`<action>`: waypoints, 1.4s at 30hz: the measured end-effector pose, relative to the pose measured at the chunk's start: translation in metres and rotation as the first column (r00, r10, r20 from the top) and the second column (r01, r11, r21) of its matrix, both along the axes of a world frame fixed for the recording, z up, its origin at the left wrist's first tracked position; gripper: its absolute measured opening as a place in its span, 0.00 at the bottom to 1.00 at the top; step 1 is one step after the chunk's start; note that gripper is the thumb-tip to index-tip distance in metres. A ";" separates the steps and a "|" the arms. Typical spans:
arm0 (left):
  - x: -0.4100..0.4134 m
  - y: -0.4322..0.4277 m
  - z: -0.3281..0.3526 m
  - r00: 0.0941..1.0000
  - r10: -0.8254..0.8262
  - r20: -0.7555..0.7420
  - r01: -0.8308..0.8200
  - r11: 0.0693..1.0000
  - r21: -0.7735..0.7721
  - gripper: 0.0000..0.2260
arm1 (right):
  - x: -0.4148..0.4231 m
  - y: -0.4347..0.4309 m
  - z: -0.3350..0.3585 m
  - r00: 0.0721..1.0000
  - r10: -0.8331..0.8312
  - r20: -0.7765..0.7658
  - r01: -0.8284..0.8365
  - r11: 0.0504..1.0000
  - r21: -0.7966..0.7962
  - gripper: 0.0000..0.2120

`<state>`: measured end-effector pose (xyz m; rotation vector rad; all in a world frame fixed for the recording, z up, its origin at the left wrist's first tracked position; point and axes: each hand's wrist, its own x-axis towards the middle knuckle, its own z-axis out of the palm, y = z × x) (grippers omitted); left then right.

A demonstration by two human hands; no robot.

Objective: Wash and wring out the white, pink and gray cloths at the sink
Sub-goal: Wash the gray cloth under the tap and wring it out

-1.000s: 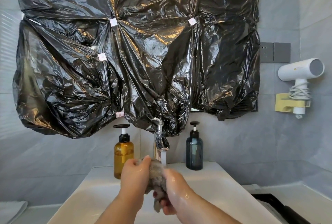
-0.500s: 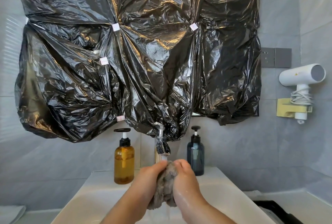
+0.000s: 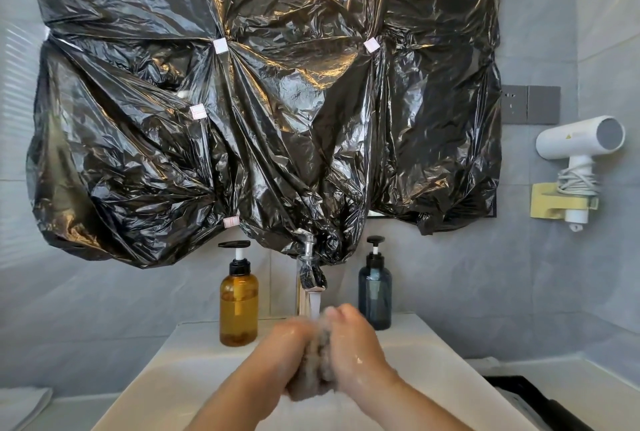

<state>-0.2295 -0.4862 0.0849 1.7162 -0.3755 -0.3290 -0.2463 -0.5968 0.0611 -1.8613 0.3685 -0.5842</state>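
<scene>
The wet gray cloth (image 3: pixel 317 366) is bunched between both hands over the white sink (image 3: pixel 180 378). My left hand (image 3: pixel 284 349) grips its left side and my right hand (image 3: pixel 353 344) grips its right side, knuckles close together. Water runs from the faucet (image 3: pixel 309 280) straight down onto the top of the cloth. Both hands are wet. The white and pink cloths are not in view.
An amber pump bottle (image 3: pixel 238 299) stands left of the faucet and a dark blue pump bottle (image 3: pixel 374 292) right of it. Black plastic sheeting (image 3: pixel 263 101) covers the wall above. A white hair dryer (image 3: pixel 578 153) hangs at right. A dark object (image 3: pixel 540 403) lies at lower right.
My hands have come together and risen under the water stream, squeezing the gray cloth between them. The view has tilted slightly upward.
</scene>
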 end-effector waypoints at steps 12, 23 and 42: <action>0.016 0.014 0.017 0.939 0.342 0.026 -0.328 0.918 -0.224 0.09 | -0.003 -0.031 0.024 0.984 0.136 0.114 -0.111 0.973 -0.205 0.09; 0.016 0.013 0.028 0.946 0.015 -0.323 -0.269 0.593 -0.759 0.12 | -0.002 -0.005 -0.007 0.745 0.634 -0.206 -0.593 0.772 0.229 0.24; 0.021 0.007 0.002 0.929 -0.006 -0.370 -0.093 0.964 -0.250 0.10 | -0.008 -0.015 0.025 0.983 0.107 0.150 -0.155 0.918 0.365 0.16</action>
